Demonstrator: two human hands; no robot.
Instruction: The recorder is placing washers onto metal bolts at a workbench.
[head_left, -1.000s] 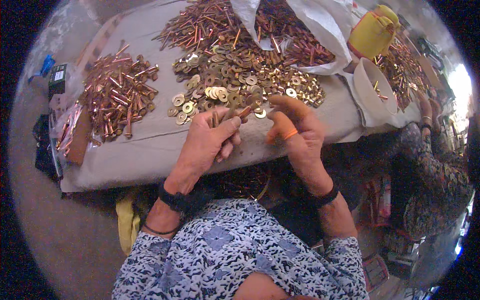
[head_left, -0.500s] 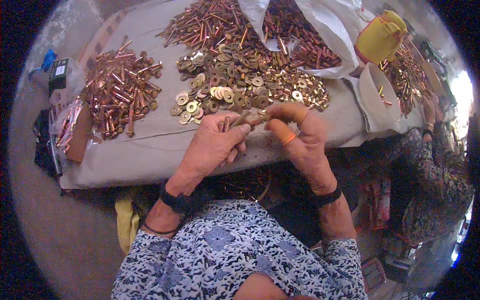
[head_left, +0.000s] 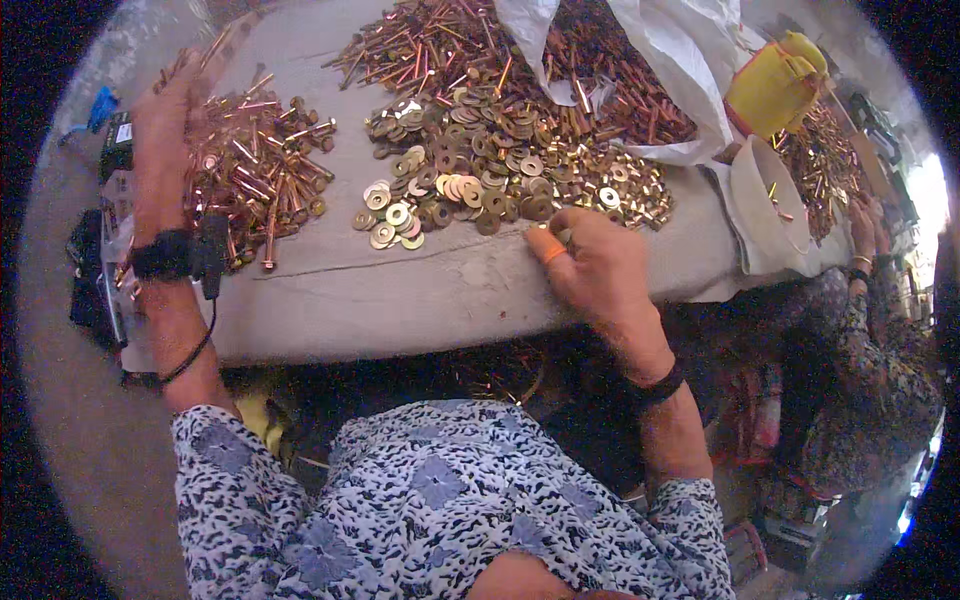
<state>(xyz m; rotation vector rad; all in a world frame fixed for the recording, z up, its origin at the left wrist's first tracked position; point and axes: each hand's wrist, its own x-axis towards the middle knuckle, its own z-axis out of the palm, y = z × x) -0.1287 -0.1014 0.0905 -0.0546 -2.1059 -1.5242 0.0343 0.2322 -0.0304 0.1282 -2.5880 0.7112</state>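
Right hand (head_left: 598, 262) fingertips curled, pinching among brass washers (head_left: 480, 180): small, thin, rigid, slippery, pinch by edge. Left hand (head_left: 170, 130) open, resting on copper bolts (head_left: 265, 185) pile; heavier, grip shank.

Brass-gold washers (head_left: 480, 180), copper-red bolts (head_left: 260, 180) — a yellow container (head_left: 770, 90), grey cloth (head_left: 400, 290).

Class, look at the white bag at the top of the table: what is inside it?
The white bag lies open, and copper-coloured bolts spill from its mouth toward the pile of washers. How far the bolts reach inside cannot be seen, because the bag's folds cover them.
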